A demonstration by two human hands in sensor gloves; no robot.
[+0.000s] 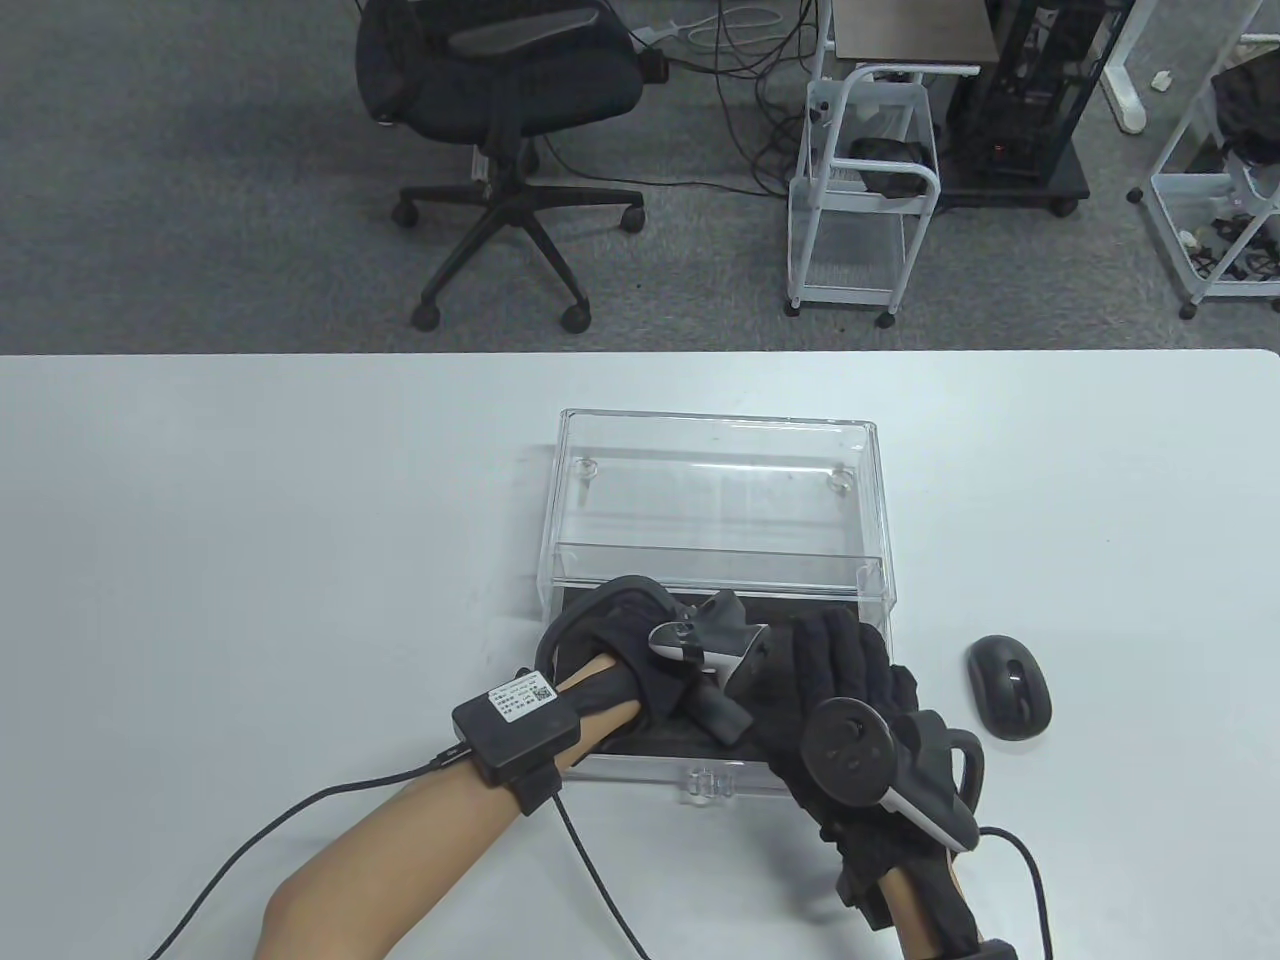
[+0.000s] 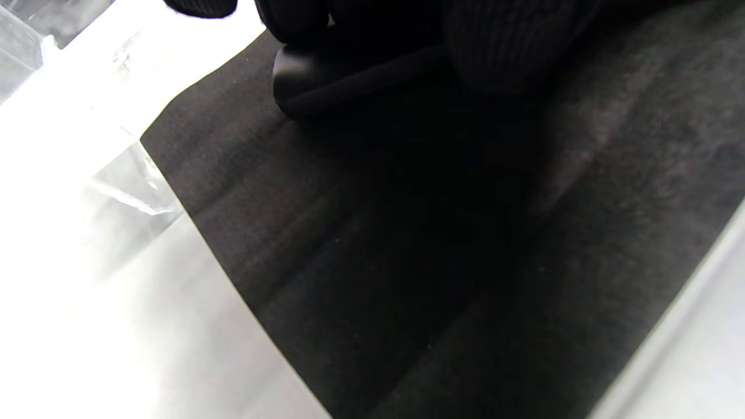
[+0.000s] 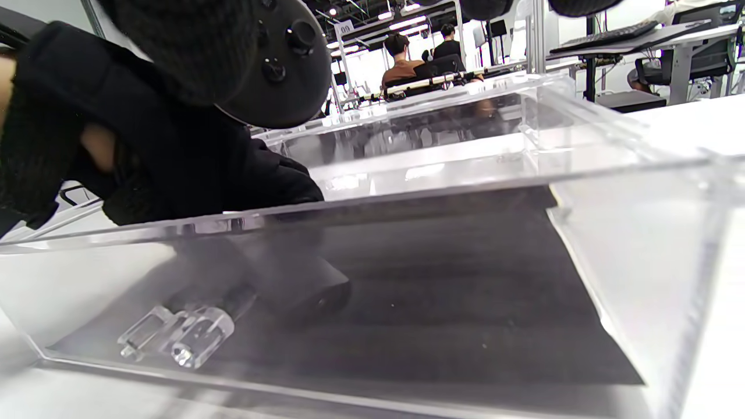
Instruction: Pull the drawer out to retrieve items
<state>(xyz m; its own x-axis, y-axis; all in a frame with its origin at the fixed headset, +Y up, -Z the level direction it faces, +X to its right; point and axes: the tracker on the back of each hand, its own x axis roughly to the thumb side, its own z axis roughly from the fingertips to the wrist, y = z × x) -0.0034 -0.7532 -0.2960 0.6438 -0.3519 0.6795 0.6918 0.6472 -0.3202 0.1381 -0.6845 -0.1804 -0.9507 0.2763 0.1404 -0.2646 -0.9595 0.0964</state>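
A clear acrylic drawer box [image 1: 720, 470] stands mid-table, its drawer [image 1: 650, 770] pulled out toward me. The drawer has a black liner [image 2: 436, 262] and a clear knob [image 3: 180, 334] on its front wall. My left hand [image 1: 625, 630] reaches into the drawer. In the left wrist view its fingers [image 2: 512, 46] curl over a black rounded item [image 2: 326, 87] lying on the liner. My right hand [image 1: 840, 680] hovers over the drawer's front right part with fingers spread and holds nothing. The item is hidden under the hands in the table view.
A black computer mouse [image 1: 1008, 687] lies on the white table [image 1: 250, 520] just right of the drawer. Cables run from both wrists to the near edge. An office chair [image 1: 500, 110] and a white cart [image 1: 865, 190] stand on the floor beyond the table.
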